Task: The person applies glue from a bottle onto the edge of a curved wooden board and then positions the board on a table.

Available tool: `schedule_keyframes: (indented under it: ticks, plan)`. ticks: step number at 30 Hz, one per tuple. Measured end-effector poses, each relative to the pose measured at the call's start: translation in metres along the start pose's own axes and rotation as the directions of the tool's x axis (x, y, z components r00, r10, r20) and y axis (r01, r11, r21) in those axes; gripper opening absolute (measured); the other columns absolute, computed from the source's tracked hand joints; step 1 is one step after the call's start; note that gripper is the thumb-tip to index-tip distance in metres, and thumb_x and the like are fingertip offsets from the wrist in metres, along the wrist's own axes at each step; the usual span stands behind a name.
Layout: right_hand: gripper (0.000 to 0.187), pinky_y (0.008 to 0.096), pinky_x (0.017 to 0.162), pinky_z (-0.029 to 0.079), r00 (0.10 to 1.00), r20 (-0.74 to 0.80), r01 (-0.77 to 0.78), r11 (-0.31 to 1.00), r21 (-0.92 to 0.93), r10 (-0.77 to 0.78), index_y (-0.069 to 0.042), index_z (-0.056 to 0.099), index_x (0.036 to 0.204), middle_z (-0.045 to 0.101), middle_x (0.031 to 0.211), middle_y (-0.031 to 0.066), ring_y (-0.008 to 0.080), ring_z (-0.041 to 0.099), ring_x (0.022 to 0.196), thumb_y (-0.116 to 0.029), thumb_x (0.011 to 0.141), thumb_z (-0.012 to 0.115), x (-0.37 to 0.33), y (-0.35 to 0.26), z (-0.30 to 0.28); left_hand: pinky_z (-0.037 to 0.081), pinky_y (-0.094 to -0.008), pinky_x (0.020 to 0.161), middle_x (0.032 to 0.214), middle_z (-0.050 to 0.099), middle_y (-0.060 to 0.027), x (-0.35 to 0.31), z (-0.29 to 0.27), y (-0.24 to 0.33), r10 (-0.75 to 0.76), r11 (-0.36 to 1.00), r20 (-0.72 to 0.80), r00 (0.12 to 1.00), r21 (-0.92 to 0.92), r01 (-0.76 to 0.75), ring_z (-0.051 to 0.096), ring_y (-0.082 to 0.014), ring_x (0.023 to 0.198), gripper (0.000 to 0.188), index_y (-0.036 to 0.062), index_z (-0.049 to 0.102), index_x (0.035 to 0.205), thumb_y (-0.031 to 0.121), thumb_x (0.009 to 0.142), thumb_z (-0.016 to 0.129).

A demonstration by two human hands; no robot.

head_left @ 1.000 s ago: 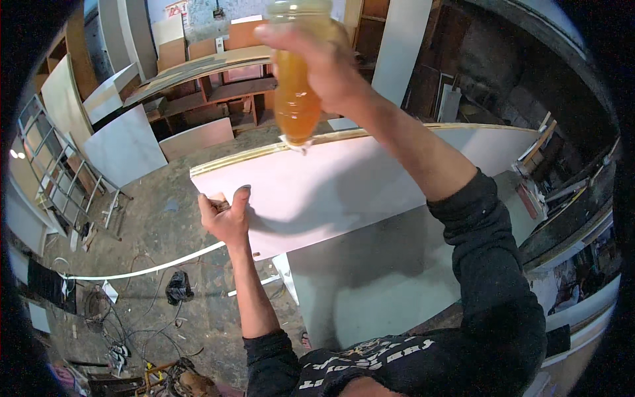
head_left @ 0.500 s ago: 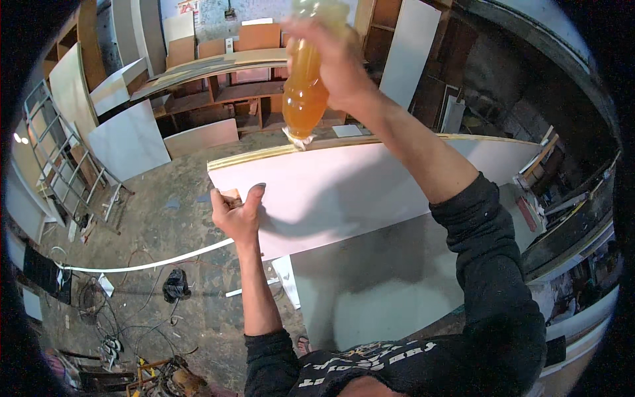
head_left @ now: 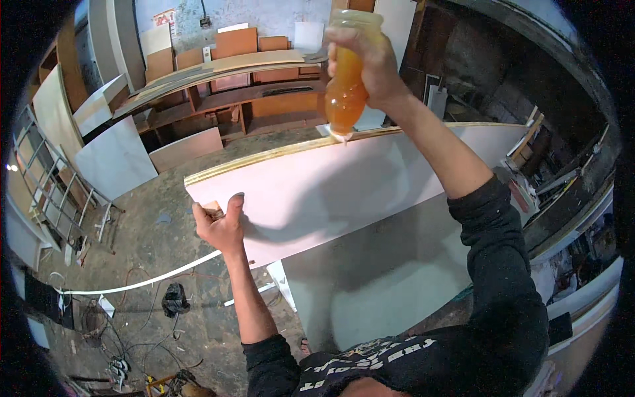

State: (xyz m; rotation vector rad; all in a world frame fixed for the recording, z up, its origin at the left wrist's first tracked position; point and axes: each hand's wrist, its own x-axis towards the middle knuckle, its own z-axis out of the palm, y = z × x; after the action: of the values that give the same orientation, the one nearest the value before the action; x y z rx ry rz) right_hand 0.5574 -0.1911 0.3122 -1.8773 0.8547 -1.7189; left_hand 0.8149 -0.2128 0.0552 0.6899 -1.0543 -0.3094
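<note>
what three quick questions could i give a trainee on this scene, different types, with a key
1. Which hand grips the bottle of orange liquid?
2. In the picture, the bottle's white tip is nearest which part of the pale panel: a) upper long edge, b) lower long edge, c) left end?
3. True or false: the bottle is held with its tip pointing up.

Key:
1. The right hand.
2. a
3. False; the tip points down.

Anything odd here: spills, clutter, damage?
Loose cables tangle across the floor at lower left, near a crumpled black object: untidy underfoot. The right hand holds the amber bottle tip-down at the pale panel; I see no clear spill.
</note>
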Motion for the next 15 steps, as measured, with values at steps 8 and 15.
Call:
schedule_keyframes:
  ticks: [8, 15]
  plan:
    - [0.032, 0.0308, 0.055, 0.055, 0.999, -0.034, 0.021, 0.999, -0.031, -0.022, -0.008, 0.060, 0.094, 0.058, 0.072, 0.0025, 0.0127, 0.062, 0.062, -0.038, 0.087, 0.069, -0.001, 0.001, -0.024, 0.036, -0.0218, 0.061, 0.079, 0.054, 0.0024, -0.002, -0.002, 0.004, -0.014, 0.999, 0.004, 1.000, 0.045, 0.014, 0.044, -0.0070, 0.071, 0.051, 0.0012, 0.056, 0.089, 0.040, 0.077, 0.087]
    - [0.038, 0.0314, 0.062, 0.056, 0.968, 0.140, 0.233, 0.957, -0.172, -0.210, -0.005, 0.063, 0.096, 0.059, 0.074, 0.0041, 0.0135, 0.062, 0.064, -0.041, 0.086, 0.069, 0.008, 0.011, 0.058, 0.037, -0.0213, 0.060, 0.076, 0.055, 0.0032, -0.001, -0.009, -0.007, -0.028, 0.990, 0.005, 1.000, 0.139, 0.027, 0.044, -0.0064, 0.068, 0.049, 0.0022, 0.057, 0.087, 0.037, 0.074, 0.090]
